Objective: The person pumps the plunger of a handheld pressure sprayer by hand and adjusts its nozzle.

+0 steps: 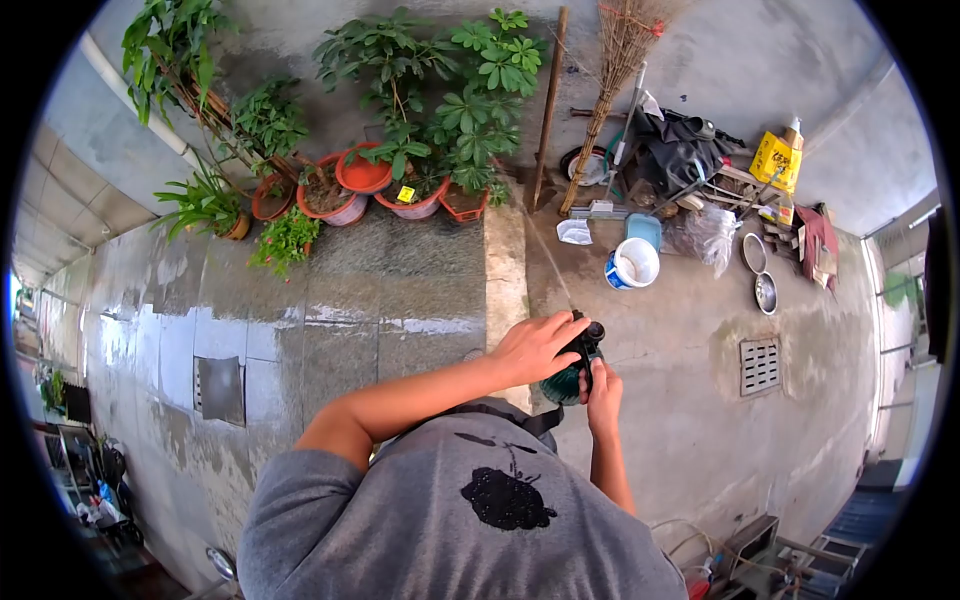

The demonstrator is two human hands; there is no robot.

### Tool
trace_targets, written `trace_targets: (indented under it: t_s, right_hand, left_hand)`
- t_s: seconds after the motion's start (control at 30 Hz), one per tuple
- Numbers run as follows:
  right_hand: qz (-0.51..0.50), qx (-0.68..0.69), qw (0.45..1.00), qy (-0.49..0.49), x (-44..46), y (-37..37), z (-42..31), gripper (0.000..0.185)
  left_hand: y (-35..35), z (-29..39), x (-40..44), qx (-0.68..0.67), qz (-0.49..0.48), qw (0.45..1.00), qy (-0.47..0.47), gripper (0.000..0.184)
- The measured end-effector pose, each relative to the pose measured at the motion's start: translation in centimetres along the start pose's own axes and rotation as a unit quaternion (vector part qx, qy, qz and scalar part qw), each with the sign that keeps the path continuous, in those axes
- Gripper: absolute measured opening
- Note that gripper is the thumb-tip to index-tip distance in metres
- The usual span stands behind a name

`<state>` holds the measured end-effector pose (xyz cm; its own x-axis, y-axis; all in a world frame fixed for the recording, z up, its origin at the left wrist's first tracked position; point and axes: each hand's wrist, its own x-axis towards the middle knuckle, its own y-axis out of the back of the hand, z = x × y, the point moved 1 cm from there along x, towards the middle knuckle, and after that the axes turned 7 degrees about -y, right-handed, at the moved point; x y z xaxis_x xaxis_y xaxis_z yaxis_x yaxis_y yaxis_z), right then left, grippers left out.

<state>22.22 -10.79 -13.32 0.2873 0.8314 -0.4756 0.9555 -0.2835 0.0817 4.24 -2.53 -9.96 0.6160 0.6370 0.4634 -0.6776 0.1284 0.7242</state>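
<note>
A dark green spray bottle with a black top is held in front of my waist. My right hand is wrapped round its handle side. Reaching across from the left, my left hand has its fingers closed on the nozzle end of the bottle's top. A thin jet of water runs from the nozzle toward the potted plants by the wall. My fingers and the black top partly hide the nozzle.
Along the wall stand several potted plants in red pots. To their right are a wooden pole, a twig broom, a white bucket and piled clutter. Drain grates lie in the partly wet floor.
</note>
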Motion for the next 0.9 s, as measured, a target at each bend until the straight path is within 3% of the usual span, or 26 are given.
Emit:
trace_targets:
  t_s: [0.5, 0.63, 0.9]
  right_hand:
    - [0.041, 0.03, 0.993, 0.108, -2.1, 0.7, -5.7, 0.04]
    - [0.023, 0.021, 0.997, 0.077, -1.5, 0.5, -5.0, 0.04]
    - [-0.009, 0.008, 1.0, -0.008, -1.0, 0.0, -1.9, 0.039]
  left_hand:
    - [0.3, 0.2, -0.2, -0.08, -0.056, 0.995, 0.016, 0.059]
    - [0.0, -0.3, -0.2, -0.147, -0.077, 0.985, 0.046, 0.062]
    - [-1.0, -2.4, -1.6, -0.186, -0.228, 0.949, 0.113, 0.061]
